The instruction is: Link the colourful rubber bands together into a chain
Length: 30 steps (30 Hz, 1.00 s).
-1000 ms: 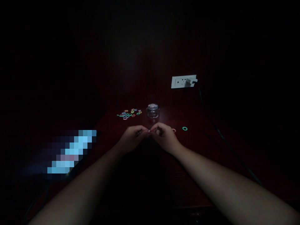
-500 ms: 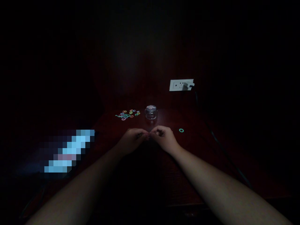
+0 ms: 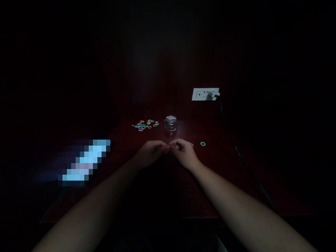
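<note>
My left hand [image 3: 152, 153] and my right hand [image 3: 183, 153] meet over the dark red table, fingertips pinched together. Something small and pinkish seems to sit between them, too dim to make out. Just past the right hand's knuckles peeks the edge of a pinkish ring [image 3: 192, 145]. To its right lies a green ring-shaped band [image 3: 203, 144]. Beyond my hands stands a clear jar [image 3: 170, 125] with a patterned lid on it. Left of the jar, several small coloured bands [image 3: 143, 126] lie in a loose pile.
A lit, pixelated screen [image 3: 86, 162] is at the left. On the back wall is a white socket plate [image 3: 199, 94] with a plug in it. A dark cable [image 3: 240, 155] runs along the table's right side. The surroundings are very dark.
The view has shifted slightly, moving the jar, bands and screen a little up and right. My hands stay pinched together, and a pinkish ring edge now shows beside the right hand.
</note>
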Tool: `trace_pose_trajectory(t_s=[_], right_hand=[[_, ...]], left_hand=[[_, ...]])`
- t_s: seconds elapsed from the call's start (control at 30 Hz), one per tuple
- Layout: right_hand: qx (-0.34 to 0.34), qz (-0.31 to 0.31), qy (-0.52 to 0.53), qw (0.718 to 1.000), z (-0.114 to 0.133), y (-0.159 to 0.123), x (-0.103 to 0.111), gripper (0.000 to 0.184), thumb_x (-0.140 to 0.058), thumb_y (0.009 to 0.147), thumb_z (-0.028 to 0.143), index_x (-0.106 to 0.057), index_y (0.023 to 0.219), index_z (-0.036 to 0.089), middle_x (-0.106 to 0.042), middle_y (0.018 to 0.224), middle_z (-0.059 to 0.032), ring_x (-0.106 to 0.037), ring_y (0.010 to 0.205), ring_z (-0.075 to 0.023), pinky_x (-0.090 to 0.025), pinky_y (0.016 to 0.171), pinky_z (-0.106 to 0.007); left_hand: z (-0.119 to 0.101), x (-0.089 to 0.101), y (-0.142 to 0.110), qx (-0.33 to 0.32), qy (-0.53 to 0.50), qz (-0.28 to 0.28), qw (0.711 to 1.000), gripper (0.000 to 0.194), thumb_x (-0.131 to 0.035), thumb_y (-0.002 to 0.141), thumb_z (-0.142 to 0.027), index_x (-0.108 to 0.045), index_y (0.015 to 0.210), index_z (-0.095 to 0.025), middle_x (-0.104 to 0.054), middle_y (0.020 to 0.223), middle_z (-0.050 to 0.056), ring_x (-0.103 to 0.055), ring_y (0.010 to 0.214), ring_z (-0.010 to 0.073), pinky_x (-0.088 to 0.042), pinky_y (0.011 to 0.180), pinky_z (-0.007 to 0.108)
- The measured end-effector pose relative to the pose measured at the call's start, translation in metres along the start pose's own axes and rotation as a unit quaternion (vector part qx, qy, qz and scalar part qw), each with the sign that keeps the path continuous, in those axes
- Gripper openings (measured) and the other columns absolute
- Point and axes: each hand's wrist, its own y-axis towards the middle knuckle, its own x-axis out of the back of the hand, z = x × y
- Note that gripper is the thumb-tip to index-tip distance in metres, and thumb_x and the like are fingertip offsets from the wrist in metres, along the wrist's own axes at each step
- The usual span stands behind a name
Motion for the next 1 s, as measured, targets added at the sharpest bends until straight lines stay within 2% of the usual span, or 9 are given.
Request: trace_pose_trajectory(t_s=[0.1,0.3,0.5,0.57,0.67,0.8,1.0], right_hand=[[0.017,0.026,0.014,0.999,0.0,-0.002,0.0,0.019,-0.054,0.072,0.027,-0.059,0.085,0.014,-0.06,0.069,-0.0015,-0.045,0.05,-0.0073,-0.033,0.045,-0.019],[0.03,0.031,0.001,0.999,0.004,-0.011,0.003,0.014,-0.053,0.072,0.027,-0.055,0.073,0.014,-0.053,0.06,0.0013,-0.043,0.05,-0.0075,-0.032,0.047,-0.019],[0.001,0.075,0.016,0.997,0.005,-0.04,0.002,0.01,-0.055,0.069,0.022,-0.052,0.072,0.013,-0.044,0.054,0.0054,-0.036,0.047,-0.0055,-0.027,0.044,-0.018],[-0.002,0.07,0.013,0.997,0.005,-0.048,0.002,0.008,-0.055,0.068,0.02,-0.052,0.07,0.013,-0.044,0.053,0.0052,-0.036,0.047,-0.0054,-0.028,0.044,-0.018],[-0.016,0.075,0.023,0.997,0.006,-0.058,0.001,0.008,-0.056,0.067,0.02,-0.05,0.068,0.014,-0.044,0.052,0.0059,-0.037,0.046,-0.0051,-0.028,0.044,-0.018],[-0.013,0.074,0.005,0.997,0.008,-0.068,-0.001,0.008,-0.055,0.066,0.019,-0.05,0.068,0.014,-0.051,0.055,0.003,-0.041,0.049,-0.0062,-0.032,0.046,-0.018],[0.005,0.066,-0.013,0.998,0.009,-0.074,-0.001,0.008,-0.056,0.064,0.019,-0.05,0.066,0.014,-0.049,0.054,0.0039,-0.042,0.05,-0.0069,-0.033,0.047,-0.019]], left_hand=[[-0.003,-0.002,-0.001,0.015,0.007,0.008,1.0,0.027,-0.045,0.082,-0.035,-0.063,0.078,-0.014,-0.064,0.071,0.001,-0.053,0.061,0.0099,-0.04,0.056,0.02],[-0.008,-0.01,-0.007,0.005,0.022,-0.008,1.0,0.025,-0.046,0.079,-0.033,-0.063,0.077,-0.013,-0.064,0.069,0.002,-0.051,0.057,0.0099,-0.038,0.051,0.019],[-0.013,-0.025,-0.033,0.017,0.037,-0.031,0.999,0.023,-0.046,0.078,-0.03,-0.063,0.075,-0.014,-0.063,0.066,0.002,-0.053,0.057,0.0113,-0.04,0.053,0.021],[-0.017,-0.029,-0.041,0.015,0.036,-0.037,0.999,0.021,-0.047,0.077,-0.028,-0.063,0.074,-0.014,-0.064,0.067,0.003,-0.055,0.06,0.0121,-0.041,0.055,0.021],[-0.022,-0.035,-0.049,0.028,0.004,-0.046,0.999,0.02,-0.049,0.076,-0.026,-0.063,0.073,-0.013,-0.064,0.068,0.004,-0.055,0.06,0.0124,-0.042,0.057,0.022],[-0.026,-0.043,-0.058,0.071,-0.082,-0.027,0.994,0.015,-0.053,0.071,-0.022,-0.062,0.069,-0.011,-0.063,0.063,0.004,-0.054,0.058,0.0121,-0.042,0.056,0.022],[-0.029,-0.051,-0.068,0.079,-0.093,-0.05,0.991,0.012,-0.056,0.069,-0.021,-0.062,0.072,-0.011,-0.062,0.064,0.004,-0.054,0.059,0.0118,-0.043,0.057,0.022]])
